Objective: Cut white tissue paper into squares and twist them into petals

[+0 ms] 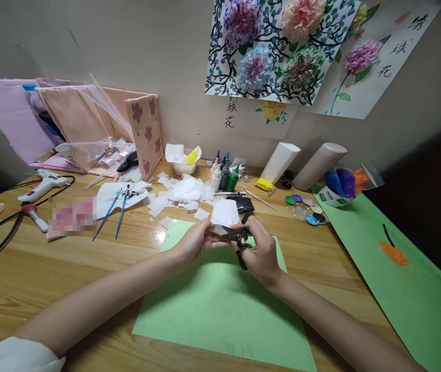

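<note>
Left hand [201,238] pinches a small piece of white paper [218,231]; right hand [261,250] grips dark-handled scissors [238,235], blades pointing left across the paper. Hands close together, above the near-rectangular green sheet [220,310], around its far edge. Held paper: plain white, thin, partly hidden by fingers; exact outline cannot be told. Just beyond it, a larger white paper [225,212], blank, pale, rounded at the far corners. Loose white scraps [187,190], flat, mostly angular, overlapping in a pile on the wooden table [321,258], near the bowl [187,166].
</note>
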